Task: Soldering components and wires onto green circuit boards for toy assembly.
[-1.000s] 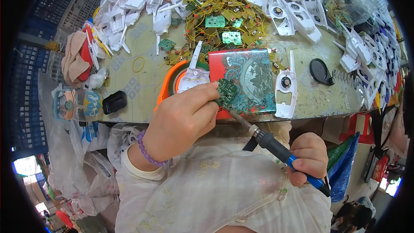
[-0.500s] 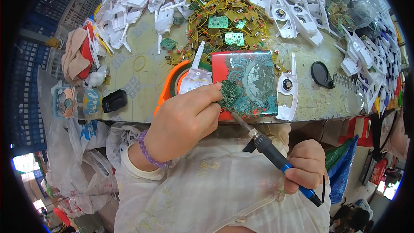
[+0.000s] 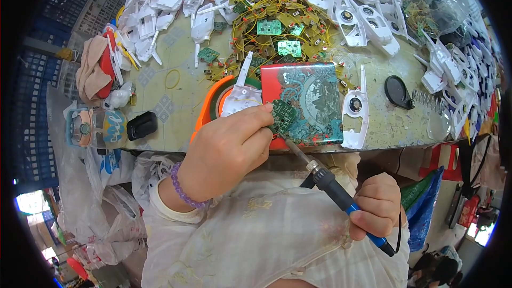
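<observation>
A small green circuit board is pinched in the fingers of my left hand, tilted over the left part of a red and dark patterned box. My right hand grips a blue and black soldering iron by its handle. The iron's tip reaches the lower edge of the board; whether they touch I cannot tell. Just beyond my left fingers lies a white plastic housing, on an orange ring-shaped roll. Another white housing with a round black part lies right of the box.
A heap of wired circuit boards fills the table's far middle. White plastic housings are piled at the far left and far right. A black magnifier-shaped part, a clear bottle and a black object stand nearer.
The soldering iron and my right hand have shifted very slightly left. The board in my left hand has tilted a little; the rest looks the same.
</observation>
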`<state>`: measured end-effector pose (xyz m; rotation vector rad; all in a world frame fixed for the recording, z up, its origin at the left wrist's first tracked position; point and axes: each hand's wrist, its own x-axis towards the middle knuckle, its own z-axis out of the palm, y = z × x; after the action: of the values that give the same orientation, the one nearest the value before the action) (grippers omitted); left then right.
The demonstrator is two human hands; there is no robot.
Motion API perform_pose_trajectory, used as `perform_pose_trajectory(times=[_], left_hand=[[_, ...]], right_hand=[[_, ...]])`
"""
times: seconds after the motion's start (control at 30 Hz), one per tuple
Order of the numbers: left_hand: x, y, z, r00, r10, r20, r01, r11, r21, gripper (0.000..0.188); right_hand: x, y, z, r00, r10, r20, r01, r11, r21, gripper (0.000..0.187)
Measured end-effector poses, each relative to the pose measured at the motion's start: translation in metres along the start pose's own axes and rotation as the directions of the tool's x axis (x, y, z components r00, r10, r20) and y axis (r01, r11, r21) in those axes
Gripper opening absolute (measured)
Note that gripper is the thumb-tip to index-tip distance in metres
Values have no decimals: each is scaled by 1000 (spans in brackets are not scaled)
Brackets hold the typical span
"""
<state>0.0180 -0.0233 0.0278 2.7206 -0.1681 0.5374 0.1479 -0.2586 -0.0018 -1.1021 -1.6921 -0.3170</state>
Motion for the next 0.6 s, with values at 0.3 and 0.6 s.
perform_pose_trajectory(times=[0.3, 0.6], left_hand=[[0, 2, -2, 1000, -9, 6, 9, 1000, 7, 17], [1, 2, -2, 1000, 1, 15, -1, 1000, 17, 15]], right_hand=[[-4, 0, 2, 997, -39, -61, 37, 999, -38, 32], [-4, 0, 2, 999, -24, -46, 22, 999, -36, 32]])
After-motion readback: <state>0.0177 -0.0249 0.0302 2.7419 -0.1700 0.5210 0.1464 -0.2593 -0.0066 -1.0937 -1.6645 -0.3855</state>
